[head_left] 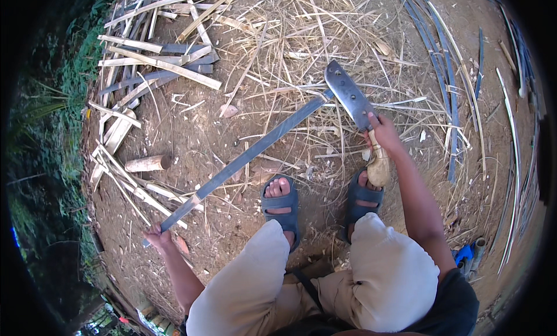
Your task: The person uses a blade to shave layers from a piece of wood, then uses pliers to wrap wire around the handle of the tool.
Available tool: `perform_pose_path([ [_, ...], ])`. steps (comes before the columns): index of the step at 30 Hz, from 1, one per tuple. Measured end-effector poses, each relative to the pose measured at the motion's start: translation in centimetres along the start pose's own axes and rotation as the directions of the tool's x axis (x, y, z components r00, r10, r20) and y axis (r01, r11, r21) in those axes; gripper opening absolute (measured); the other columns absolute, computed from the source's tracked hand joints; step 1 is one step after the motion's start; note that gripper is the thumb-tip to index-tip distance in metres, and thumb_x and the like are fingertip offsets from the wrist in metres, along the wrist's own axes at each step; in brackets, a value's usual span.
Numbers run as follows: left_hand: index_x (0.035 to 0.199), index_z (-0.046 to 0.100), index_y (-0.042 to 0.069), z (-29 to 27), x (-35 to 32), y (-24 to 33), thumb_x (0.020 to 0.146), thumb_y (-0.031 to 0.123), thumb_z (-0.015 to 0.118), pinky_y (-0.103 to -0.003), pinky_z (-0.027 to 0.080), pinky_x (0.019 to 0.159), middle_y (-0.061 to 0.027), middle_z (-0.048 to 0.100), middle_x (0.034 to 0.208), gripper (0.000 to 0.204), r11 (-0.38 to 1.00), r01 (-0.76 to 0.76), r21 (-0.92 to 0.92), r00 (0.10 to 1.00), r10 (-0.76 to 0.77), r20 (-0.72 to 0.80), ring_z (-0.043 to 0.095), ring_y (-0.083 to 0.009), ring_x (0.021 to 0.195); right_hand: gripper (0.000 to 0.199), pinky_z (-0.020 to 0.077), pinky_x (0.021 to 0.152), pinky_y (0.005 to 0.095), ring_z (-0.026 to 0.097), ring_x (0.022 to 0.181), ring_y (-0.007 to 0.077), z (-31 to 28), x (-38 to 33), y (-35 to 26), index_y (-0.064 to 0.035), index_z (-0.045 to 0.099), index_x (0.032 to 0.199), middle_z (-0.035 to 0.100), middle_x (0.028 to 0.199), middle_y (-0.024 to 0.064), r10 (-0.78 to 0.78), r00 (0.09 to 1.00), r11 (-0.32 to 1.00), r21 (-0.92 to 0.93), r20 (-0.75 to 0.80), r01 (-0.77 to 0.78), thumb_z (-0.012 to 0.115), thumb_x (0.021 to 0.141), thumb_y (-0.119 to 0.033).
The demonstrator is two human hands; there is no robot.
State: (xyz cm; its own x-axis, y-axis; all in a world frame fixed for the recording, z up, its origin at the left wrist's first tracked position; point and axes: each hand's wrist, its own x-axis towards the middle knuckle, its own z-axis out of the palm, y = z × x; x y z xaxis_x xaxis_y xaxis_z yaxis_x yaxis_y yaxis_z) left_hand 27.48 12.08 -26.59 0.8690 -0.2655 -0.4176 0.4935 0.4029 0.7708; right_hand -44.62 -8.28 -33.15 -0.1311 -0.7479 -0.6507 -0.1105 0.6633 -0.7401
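My left hand (158, 238) grips the near end of a long dark bamboo strip (255, 149), which slants up and right across the dirt. My right hand (383, 136) is closed around the pale wooden handle of a broad grey machete (348, 94). The machete's blade meets the far end of the strip near its tip. I sit with both knees in light trousers, and my feet in dark blue sandals (281, 205) rest on the ground between my hands.
Cut bamboo slats (156, 57) lie piled at the upper left. A short log piece (148, 163) sits left of the strip. Dry shavings (301, 40) cover the middle ground, long dark strips (444, 75) lie at the right, and a blue object (464, 255) is by my right hip.
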Motion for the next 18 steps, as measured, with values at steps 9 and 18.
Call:
perform_pose_path([
  [9,0.071,0.022,0.017,1.4,-1.5,-0.5,0.106,0.040,0.042,-0.026,0.024,0.035,0.0020,0.018,0.053,0.047,0.997,-0.073,-0.010,0.997,0.073,-0.023,0.019,-0.0130,0.042,0.044,0.0458,0.042,0.0335,0.058,0.045,0.0168,2.3,-1.2,-0.5,0.0041,0.054,0.103,0.059,0.061,0.0092,-0.088,0.991,0.948,-0.298,0.100,0.114,0.057,0.099,-0.040],
  [18,0.061,0.020,0.016,0.4,1.2,0.3,0.107,0.040,0.034,-0.030,0.025,0.042,0.0001,0.016,0.051,0.053,0.998,-0.051,0.030,0.999,0.052,-0.012,0.018,-0.0166,0.044,0.043,0.0458,0.042,0.0327,0.054,0.044,0.0149,1.9,-1.4,0.2,0.0011,0.053,0.111,0.057,0.061,0.0065,-0.017,0.999,0.993,-0.115,0.042,0.022,0.058,0.100,-0.040],
])
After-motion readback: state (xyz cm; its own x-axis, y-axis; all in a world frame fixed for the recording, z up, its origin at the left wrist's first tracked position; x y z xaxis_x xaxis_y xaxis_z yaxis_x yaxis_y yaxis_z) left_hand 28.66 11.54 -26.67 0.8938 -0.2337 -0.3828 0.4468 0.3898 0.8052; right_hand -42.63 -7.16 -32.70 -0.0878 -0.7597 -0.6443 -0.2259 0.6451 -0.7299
